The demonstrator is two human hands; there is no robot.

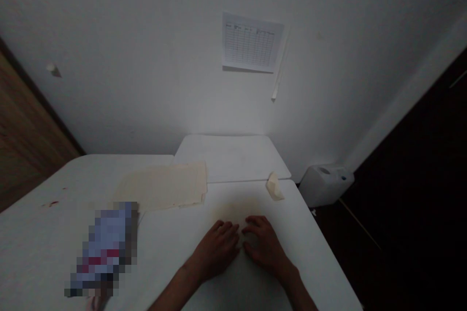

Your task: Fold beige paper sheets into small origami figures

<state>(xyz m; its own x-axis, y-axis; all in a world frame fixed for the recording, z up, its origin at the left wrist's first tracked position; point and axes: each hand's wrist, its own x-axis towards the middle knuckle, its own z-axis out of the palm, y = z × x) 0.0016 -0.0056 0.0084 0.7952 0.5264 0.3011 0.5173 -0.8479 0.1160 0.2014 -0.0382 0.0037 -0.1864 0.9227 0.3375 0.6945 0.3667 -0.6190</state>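
Both of my hands rest on the white table, palms down and facing each other with a small gap between them. My left hand has its fingers loosely bent and pointing right; I see nothing held in it. In my right hand the thumb and fingers are apart and curve toward the left hand, with nothing between them. Just beyond the right hand lies a small folded piece of cream paper. Thin cream sheets, stacked flat, lie up and to the left of my left hand.
A blurred-out blue and red item lies on the table at left. A printed table sheet hangs on the wall. A white plastic container stands beyond the table's right edge, near dark floor. Wooden panelling borders the far left.
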